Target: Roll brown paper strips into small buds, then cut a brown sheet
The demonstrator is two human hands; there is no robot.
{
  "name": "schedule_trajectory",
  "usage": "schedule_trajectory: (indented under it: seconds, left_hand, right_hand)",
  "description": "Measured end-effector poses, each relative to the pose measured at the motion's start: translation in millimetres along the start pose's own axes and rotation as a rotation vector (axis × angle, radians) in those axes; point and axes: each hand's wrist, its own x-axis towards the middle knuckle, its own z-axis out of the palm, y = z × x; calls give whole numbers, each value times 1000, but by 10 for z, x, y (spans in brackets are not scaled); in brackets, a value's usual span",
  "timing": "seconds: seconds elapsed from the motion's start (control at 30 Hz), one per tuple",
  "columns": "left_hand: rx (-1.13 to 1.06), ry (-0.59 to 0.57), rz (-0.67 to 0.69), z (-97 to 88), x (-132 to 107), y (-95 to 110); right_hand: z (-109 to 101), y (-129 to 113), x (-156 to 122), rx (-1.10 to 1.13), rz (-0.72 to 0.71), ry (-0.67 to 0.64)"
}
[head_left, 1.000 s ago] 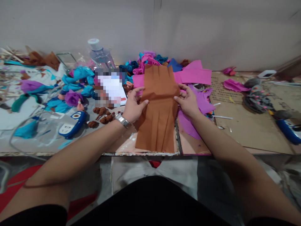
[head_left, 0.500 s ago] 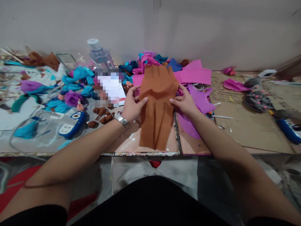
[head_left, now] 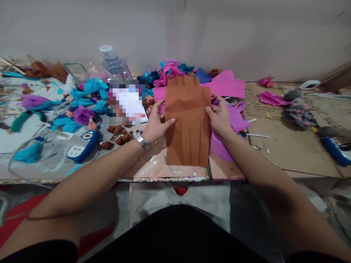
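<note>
A creased brown paper sheet (head_left: 188,120) is held up over the middle of the table between both hands. My left hand (head_left: 155,124), with a silver watch at the wrist, pinches the sheet's left edge, thumb on the front. My right hand (head_left: 219,117) grips the right edge in the same way. The sheet shows lengthwise fold lines and its lower edge hangs just above the tabletop. Pink paper sheets (head_left: 227,87) lie right behind it, and purple paper (head_left: 236,117) lies under my right hand.
Blue and purple paper flowers (head_left: 85,114) and scraps litter the left side. A clear water bottle (head_left: 115,65) stands at the back. A blue glue gun (head_left: 79,145) lies at the left, another (head_left: 336,149) at the right. Cardboard (head_left: 287,146) covers the right side. The wall is close behind.
The brown sheet was squeezed narrower half a second ago and has now been spread wider and raised away from the table's front edge. Both hands kept their grip on its edges.
</note>
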Motion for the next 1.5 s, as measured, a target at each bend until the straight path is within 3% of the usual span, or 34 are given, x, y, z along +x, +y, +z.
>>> schedule_trajectory:
  seconds: [0.13,0.33,0.43,0.67,0.93,1.17,1.3,1.5]
  left_hand:
    - [43,117,49,-13,20,19]
    - [79,181,74,-50,55,-9]
    - [94,214,55,-68,57,-27]
    - [5,14,-55,-4,9,3]
    - [45,125,-10,-59,44,-4]
    - [68,166,59,-119,81,-75]
    - [72,171,6,-108,58,-60]
    - [-27,63,-100,-50,15,-8]
  right_hand:
    - [9,-37,-24,12,47,27]
    - [40,-86,-92,48,154,-208]
    - [49,-119,-85,91,105,-151]
    - [43,-148,-49,80,13,-39]
    - [27,-121,-31,82,52,-1]
    - [4,-187,-55,103,176,-184]
    - [9,-204,-54,97,98,-94]
    - [6,-184,-41,90,81,-23]
